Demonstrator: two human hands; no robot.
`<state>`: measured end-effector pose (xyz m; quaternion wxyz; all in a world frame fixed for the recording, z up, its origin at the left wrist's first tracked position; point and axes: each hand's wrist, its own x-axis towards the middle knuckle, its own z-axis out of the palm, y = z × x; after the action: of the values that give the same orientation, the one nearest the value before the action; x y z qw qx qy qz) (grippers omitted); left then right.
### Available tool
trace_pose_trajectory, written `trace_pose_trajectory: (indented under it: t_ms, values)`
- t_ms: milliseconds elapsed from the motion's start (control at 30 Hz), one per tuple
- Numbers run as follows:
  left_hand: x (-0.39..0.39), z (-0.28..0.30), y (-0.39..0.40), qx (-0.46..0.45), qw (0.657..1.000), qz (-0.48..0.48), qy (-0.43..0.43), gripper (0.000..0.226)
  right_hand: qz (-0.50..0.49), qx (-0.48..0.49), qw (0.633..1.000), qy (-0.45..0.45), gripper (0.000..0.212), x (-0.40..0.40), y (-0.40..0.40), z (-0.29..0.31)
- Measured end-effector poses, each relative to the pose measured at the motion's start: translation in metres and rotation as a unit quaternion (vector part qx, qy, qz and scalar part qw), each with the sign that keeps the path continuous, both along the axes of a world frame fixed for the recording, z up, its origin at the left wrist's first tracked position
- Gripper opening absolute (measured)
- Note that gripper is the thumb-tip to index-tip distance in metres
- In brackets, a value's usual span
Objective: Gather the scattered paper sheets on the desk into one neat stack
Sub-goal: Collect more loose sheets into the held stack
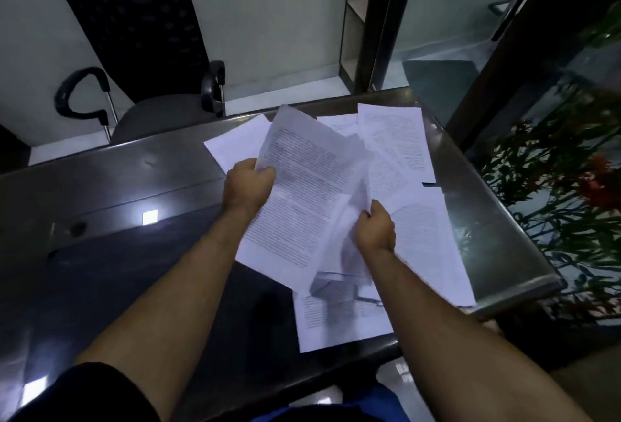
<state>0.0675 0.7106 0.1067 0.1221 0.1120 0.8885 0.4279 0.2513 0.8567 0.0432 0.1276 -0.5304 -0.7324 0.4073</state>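
The sheets are carrying printed text, but it is too small to read. The left hand (247,186) is gripping the left edge of a lifted sheet (299,193), fingers curled round it. The right hand (375,226) is pinching a blurred sheet (353,186) just beside. Both forearms are reaching forward. More sheets (400,142) are lying scattered on the right of the dark worktop (117,186), under the hands.

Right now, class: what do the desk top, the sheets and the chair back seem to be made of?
Desk top: likely glass or polished laminate, dark and glossy; it mirrors a ceiling light.
Sheets: thin white printed paper; the held sheet bends.
Chair back: probably black mesh or perforated plastic, matte with holes.
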Motion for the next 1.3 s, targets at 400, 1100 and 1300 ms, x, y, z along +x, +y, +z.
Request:
trace_pose_trajectory:
  t_ms: [400,1100,1300]
  values:
    - [0.001,-0.034,-0.161,0.184,0.955,0.065,-0.225,0.027,0.045,-0.357,0.897,0.258,0.007,-0.012,-0.16,0.032]
    - [0.05,-0.013,-0.453,0.165,0.902,0.321,-0.238,0.05,0.194,-0.424,0.841,0.272,0.041,-0.072,-0.403,0.04]
    - [0.028,-0.038,-0.538,0.398,0.754,0.365,-0.374,0.071,0.194,-0.405,0.846,0.286,0.037,-0.128,-0.51,0.064]
